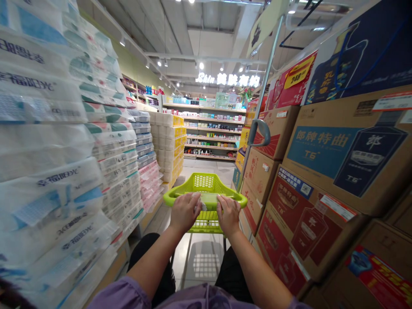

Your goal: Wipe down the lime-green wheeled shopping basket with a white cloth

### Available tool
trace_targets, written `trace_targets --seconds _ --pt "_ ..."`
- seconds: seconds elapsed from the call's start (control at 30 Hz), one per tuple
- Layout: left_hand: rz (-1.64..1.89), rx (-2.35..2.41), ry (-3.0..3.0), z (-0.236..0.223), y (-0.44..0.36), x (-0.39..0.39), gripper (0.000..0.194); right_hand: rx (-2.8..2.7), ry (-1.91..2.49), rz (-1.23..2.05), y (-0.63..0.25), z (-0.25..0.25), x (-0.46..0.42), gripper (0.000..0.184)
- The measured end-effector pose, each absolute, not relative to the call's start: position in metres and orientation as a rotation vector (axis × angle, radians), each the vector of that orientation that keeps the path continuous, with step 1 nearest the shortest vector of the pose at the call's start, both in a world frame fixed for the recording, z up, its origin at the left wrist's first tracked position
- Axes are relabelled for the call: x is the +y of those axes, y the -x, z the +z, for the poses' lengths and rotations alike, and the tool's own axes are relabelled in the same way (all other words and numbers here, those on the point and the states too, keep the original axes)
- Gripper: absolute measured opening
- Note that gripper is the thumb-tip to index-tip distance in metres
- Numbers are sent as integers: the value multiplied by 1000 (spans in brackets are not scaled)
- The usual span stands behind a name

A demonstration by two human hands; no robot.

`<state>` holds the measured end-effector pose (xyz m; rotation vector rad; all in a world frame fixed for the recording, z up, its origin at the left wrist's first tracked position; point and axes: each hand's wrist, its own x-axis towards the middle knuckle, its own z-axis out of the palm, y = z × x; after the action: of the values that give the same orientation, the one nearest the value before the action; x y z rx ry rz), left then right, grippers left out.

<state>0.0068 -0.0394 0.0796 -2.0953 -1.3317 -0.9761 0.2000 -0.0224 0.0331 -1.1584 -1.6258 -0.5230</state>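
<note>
In the head view a lime-green plastic shopping cart stands right before me, its perforated basket facing down the aisle. My left hand wraps over the left part of the cart's handlebar. On the right part of the same bar rests my right hand, fingers curled round it. Between both thumbs the flat middle of the handle shows, with something pale and crumpled by the left thumb that I cannot make out. What lies in the basket, if anything, is hidden by the handle and hands.
Stacked tissue packs line the left side, with yellow-and-white paper packs beyond. Cardboard liquor cartons rise on the right, close to the cart. A metal pole with a grey hook leans there. Stocked shelves cross the aisle's far end.
</note>
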Motion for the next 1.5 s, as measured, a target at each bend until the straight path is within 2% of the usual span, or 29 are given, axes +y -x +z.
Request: trace_targets --seconds 0.23,0.5,0.87,1.07,1.33,1.5 --pt "-980 -1726 2040 100 -5 -27 32 -1626 1161 -541 -198 33 -22 28" --pt "-1015 -1069 2318 85 -41 -38 30 -1634 1152 -568 -201 31 -22 31" --pt "-1005 -1546 2056 93 14 -23 35 -1646 1161 -573 -201 30 -22 29" --pt "-1014 -1386 2027 82 9 -30 32 -1620 1178 -533 -198 31 -23 29" --pt "-939 -879 2265 79 -17 -40 30 -1642 1165 -571 -200 31 -23 30" --pt "-953 -997 2275 85 -16 -35 29 -1654 1162 -584 -200 32 -24 31"
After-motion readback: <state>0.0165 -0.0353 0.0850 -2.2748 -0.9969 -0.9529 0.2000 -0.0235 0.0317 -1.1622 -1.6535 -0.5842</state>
